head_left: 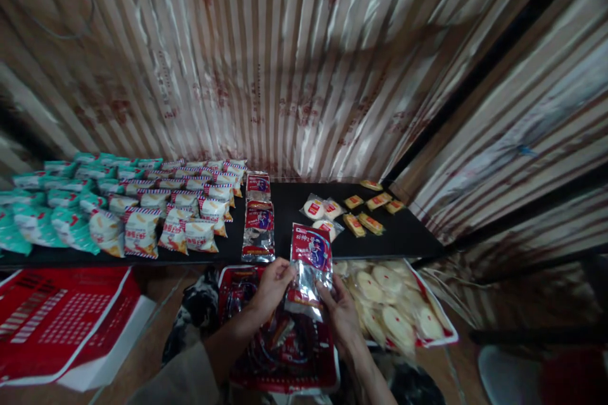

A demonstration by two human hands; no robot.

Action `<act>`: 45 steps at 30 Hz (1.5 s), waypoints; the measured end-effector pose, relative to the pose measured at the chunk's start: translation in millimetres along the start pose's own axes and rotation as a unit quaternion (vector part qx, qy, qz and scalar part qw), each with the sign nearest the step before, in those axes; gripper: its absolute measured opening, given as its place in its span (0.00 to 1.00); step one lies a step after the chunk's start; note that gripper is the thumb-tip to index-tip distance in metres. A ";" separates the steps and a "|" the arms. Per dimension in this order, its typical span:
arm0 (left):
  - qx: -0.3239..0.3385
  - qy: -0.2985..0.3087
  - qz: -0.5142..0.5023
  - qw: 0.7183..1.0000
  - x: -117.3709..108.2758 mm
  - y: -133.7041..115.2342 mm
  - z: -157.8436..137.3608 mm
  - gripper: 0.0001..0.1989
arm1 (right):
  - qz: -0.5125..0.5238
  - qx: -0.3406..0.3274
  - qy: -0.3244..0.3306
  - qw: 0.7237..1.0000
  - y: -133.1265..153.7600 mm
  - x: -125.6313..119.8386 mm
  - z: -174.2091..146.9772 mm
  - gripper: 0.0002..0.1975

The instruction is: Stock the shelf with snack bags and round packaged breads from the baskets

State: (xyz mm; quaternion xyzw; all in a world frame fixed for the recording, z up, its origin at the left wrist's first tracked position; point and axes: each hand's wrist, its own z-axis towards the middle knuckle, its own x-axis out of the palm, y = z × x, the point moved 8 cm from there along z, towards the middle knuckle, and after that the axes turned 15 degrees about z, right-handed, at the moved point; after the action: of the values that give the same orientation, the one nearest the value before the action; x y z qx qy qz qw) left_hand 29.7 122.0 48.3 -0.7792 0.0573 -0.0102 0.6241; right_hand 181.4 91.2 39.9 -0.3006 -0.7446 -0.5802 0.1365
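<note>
Between my two hands is a red and silver snack packet (pixel 311 256) with a dark blue figure on its front, held upright above a red basket. My left hand (pixel 273 285) grips its left edge with thumb and fingers. On its lower right edge, my right hand (pixel 341 307) pinches it. Below lies the red basket (pixel 223 281), with several similar dark red packets (pixel 289 345) inside. Just beyond my hands, matching red packets (pixel 259 221) lie in a column on the black shelf (pixel 285 202).
Rows of white striped snack bags (pixel 142 231) and teal bags (pixel 35 224) fill the shelf's left side. Round white packets (pixel 316 207) and small yellow packets (pixel 370 223) lie on the right. A basket of round pale packs (pixel 389 304) stands lower right, a red crate (pixel 61 316) lower left.
</note>
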 end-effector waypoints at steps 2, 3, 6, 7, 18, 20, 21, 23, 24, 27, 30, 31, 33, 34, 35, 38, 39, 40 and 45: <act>0.016 -0.011 0.016 1.000 -3.6 -0.8 5.0 0.13 | 0.023 0.003 -0.001 1.000 0.8 4.4 8.5 0.29; 0.026 -0.021 0.026 0.999 -6.1 -0.9 7.7 0.14 | 0.030 0.004 -0.005 1.000 1.1 6.7 13.0 0.29; 0.061 -0.072 0.071 0.993 -16.9 -2.3 17.3 0.18 | 0.033 0.005 -0.024 0.999 2.6 16.2 29.0 0.26; 0.074 -0.096 0.093 0.988 -21.4 -3.9 20.8 0.18 | 0.027 0.002 -0.027 0.999 3.9 20.9 35.9 0.25; 0.194 -0.282 0.336 0.877 -66.3 -45.6 62.8 0.19 | -0.067 -0.064 -0.029 0.995 21.2 84.2 157.9 0.23; 0.198 -0.287 0.398 0.849 -70.8 -49.9 74.0 0.18 | -0.082 -0.076 -0.032 0.993 22.2 99.4 179.2 0.23; 0.199 -0.288 0.426 0.834 -72.5 -50.9 79.6 0.18 | -0.088 -0.083 -0.036 0.992 22.8 107.3 189.2 0.23; 0.200 -0.278 0.475 0.811 -73.8 -50.3 90.7 0.17 | -0.103 -0.089 -0.044 0.990 23.5 123.4 208.0 0.24; 0.198 -0.269 0.495 0.802 -73.8 -48.6 95.9 0.17 | -0.112 -0.090 -0.047 0.989 23.3 131.2 217.0 0.24; 0.187 -0.245 0.541 0.783 -73.7 -41.1 109.2 0.19 | -0.146 -0.093 -0.053 0.984 20.0 151.0 241.9 0.26; 0.194 -0.230 0.569 0.765 -72.3 -36.6 119.0 0.23 | -0.189 -0.104 -0.046 0.975 11.2 165.8 263.1 0.28; 0.199 -0.225 0.575 0.761 -71.6 -35.9 121.9 0.25 | -0.202 -0.107 -0.042 0.973 6.7 169.6 269.5 0.28; 0.200 -0.219 0.581 0.758 -71.3 -34.2 127.6 0.26 | -0.223 -0.111 -0.031 0.968 -3.8 176.4 281.2 0.28; 0.195 -0.217 0.582 0.759 -71.6 -33.0 130.2 0.27 | -0.233 -0.114 -0.023 0.965 -9.0 179.6 286.7 0.28; 0.187 -0.217 0.583 0.760 -72.2 -31.4 132.6 0.27 | -0.245 -0.120 -0.015 0.962 -13.9 182.6 291.9 0.28; 0.162 -0.215 0.582 0.768 -72.9 -26.0 137.7 0.27 | -0.298 -0.148 0.003 0.943 -25.0 190.4 305.2 0.27; 0.156 -0.212 0.580 0.771 -72.5 -24.2 138.9 0.26 | -0.320 -0.159 0.005 0.934 -27.4 192.4 308.6 0.26; 0.151 -0.209 0.578 0.774 -72.1 -22.4 139.9 0.26 | -0.344 -0.171 0.007 0.923 -29.1 194.5 311.1 0.26; 0.149 -0.202 0.570 0.782 -71.7 -17.7 141.8 0.26 | -0.465 -0.204 -0.003 0.861 -31.7 203.6 311.5 0.28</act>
State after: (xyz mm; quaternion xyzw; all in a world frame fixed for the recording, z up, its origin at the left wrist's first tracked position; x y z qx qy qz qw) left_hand -27.8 270.9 38.3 -0.4859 0.3615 0.4968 0.6216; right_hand 48.3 440.2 37.2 0.0572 -0.6632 -0.7143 -0.2161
